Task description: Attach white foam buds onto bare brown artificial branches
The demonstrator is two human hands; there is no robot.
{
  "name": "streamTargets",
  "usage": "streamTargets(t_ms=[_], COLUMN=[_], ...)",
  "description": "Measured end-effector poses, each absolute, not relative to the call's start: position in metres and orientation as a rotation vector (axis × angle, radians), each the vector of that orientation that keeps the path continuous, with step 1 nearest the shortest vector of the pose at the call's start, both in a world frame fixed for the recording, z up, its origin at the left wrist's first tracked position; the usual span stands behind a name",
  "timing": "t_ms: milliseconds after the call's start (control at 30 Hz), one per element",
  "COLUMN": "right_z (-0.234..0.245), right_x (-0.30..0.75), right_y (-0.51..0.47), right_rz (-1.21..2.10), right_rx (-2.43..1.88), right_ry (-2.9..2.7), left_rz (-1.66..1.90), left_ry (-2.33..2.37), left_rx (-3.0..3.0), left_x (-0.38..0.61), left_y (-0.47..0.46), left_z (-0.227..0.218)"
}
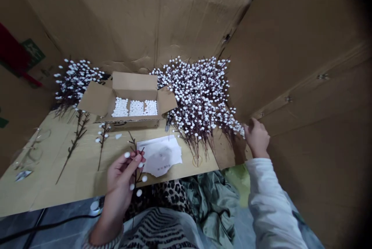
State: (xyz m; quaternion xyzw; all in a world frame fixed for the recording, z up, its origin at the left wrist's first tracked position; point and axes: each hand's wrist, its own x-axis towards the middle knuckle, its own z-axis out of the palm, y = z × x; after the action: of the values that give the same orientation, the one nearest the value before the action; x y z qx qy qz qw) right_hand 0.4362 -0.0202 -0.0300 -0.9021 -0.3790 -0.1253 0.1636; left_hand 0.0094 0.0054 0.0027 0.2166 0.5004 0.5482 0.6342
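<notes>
My left hand grips a thin brown twig dotted with white foam berries, holding it low near the table's front edge. Beside it lies a small stack of white papers. My right hand rests against the tips of a large heap of berry stems, its fingers curled on the outermost white berries. Whether those fingers grip a stem, I cannot tell. A smaller heap of berry stems sits at the back left, partly behind an open cardboard box filled with white berries.
Two loose stems lie on the cardboard-topped table, and a dark small tool sits by the box corner. Cardboard sheets line the wall behind and right. Clear plastic lies at the left, with a black cable on the floor below.
</notes>
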Motion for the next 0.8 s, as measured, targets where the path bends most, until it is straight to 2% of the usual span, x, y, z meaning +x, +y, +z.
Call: streamTargets(t_ms=[200, 267, 333, 433, 567, 667, 700, 767, 800], right_z=[-0.036, -0.042, -0.049, -0.060, -0.060, -0.044, -0.037, -0.023, -0.017], right_x=[0.348, 0.305, 0.265, 0.222, 0.219, 0.268, 0.293, 0.346, 0.372], right_y=[-0.051, -0.054, -0.049, -0.034, -0.023, -0.026, -0.027, -0.028, -0.027], right_rz=[-0.535, -0.412, -0.157, -0.031, -0.046, -0.200, -0.297, -0.559, -0.576], right_rx=[-2.272, -2.017, -1.783, -1.698, -1.727, -1.838, -1.920, -2.349, -2.428], right_ry=[-1.039, -1.260, -1.521, -1.601, -1.508, -1.319, -1.209, -0.892, -0.838], left_rz=[1.319, 1.317, 1.313, 1.307, 1.303, 1.276, 1.266, 1.245, 1.236], left_ry=[1.173, 1.183, 1.201, 1.206, 1.188, 1.177, 1.176, 1.171, 1.168], left_rx=[0.457, 0.464, 0.479, 0.481, 0.451, 0.436, 0.430, 0.425, 0.427], left_x=[-0.007, -0.008, -0.008, -0.010, -0.013, -0.011, -0.010, -0.005, -0.003], left_y=[0.017, 0.017, 0.017, 0.017, 0.016, 0.015, 0.015, 0.016, 0.016], left_z=[0.001, 0.000, -0.001, -0.002, -0.004, -0.006, -0.006, -0.007, -0.007])
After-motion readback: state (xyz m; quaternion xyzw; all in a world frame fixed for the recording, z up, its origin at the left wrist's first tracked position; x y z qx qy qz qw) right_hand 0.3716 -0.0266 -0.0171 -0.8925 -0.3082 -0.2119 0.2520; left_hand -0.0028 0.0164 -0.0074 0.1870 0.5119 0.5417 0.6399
